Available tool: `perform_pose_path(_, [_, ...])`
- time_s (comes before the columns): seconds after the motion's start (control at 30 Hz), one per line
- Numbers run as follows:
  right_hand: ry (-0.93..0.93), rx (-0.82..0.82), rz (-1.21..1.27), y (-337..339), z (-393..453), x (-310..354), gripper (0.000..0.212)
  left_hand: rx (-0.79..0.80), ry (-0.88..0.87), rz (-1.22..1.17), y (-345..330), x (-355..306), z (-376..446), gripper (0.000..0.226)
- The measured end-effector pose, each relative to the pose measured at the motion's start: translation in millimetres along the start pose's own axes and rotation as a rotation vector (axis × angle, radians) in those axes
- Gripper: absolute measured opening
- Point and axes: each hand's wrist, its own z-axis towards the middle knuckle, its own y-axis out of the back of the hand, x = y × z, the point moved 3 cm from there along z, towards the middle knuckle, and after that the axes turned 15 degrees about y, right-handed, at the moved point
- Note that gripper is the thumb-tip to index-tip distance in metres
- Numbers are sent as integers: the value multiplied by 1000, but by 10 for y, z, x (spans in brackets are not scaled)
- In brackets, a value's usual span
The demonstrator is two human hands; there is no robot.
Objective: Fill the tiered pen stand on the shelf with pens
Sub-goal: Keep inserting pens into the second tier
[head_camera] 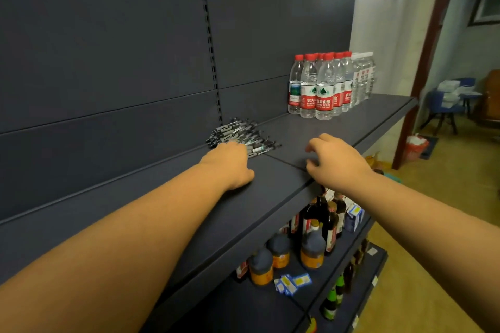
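Note:
A loose pile of black pens [240,134] lies on the dark shelf [270,186], close to the back panel. My left hand [230,162] rests on the shelf at the near end of the pile, its fingers curled down over several pens. The fingertips are hidden behind the back of the hand. My right hand [335,159] hovers just above the shelf to the right of the pile, fingers loosely curled and thumb apart, holding nothing. No tiered pen stand is in view.
Several red-capped water bottles [324,86] stand at the back right of the same shelf. Dark sauce bottles [313,249] and small packets sit on the lower shelf. The shelf's front edge runs diagonally below my hands. Blue chairs [443,105] stand at the far right.

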Motion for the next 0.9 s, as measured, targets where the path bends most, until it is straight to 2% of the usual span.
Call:
perform_pose_path(0.27, [72,65,-49,-241,762,-520,34,-37,51,42,-133,-252,861,50])
perform_pose_path(0.4, [113,58,-48,-313,1122,-709,35,37,133,103,-103,-277,1079,54])
perform_pose_path(0.6, [227,80,-22,-418,1672,-896,36,149,207,196,-60,-367,1279,47])
perform_pose_path(0.73, [317,75,22,-510,1956,-1010,36,170,284,246,-81,-440,1383,57])
perform_pose_path(0.9, [438,119,46,-635,2204,-1142,33,216,376,338,-85,-530,1449,82])
